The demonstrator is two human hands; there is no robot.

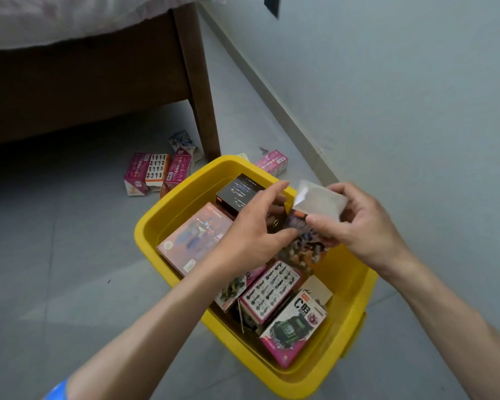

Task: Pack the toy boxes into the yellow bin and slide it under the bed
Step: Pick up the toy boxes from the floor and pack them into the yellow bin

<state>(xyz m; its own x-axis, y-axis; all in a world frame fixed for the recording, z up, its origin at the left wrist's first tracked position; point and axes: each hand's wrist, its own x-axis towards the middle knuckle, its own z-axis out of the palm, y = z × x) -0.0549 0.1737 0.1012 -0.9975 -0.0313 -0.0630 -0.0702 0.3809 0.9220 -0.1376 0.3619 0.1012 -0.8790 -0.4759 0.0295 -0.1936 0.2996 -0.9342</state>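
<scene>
Head view | both hands hide held box's print

A grey tiled floor met a pale wall along a grey skirting board, and a dark fitting hung high on that wall.

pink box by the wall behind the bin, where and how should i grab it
Probably from above, fingers across its two long sides. The pink box lies flat on the floor with its top exposed, while the yellow bin rim hides its near end, so a low frontal reach looks blocked.
</scene>
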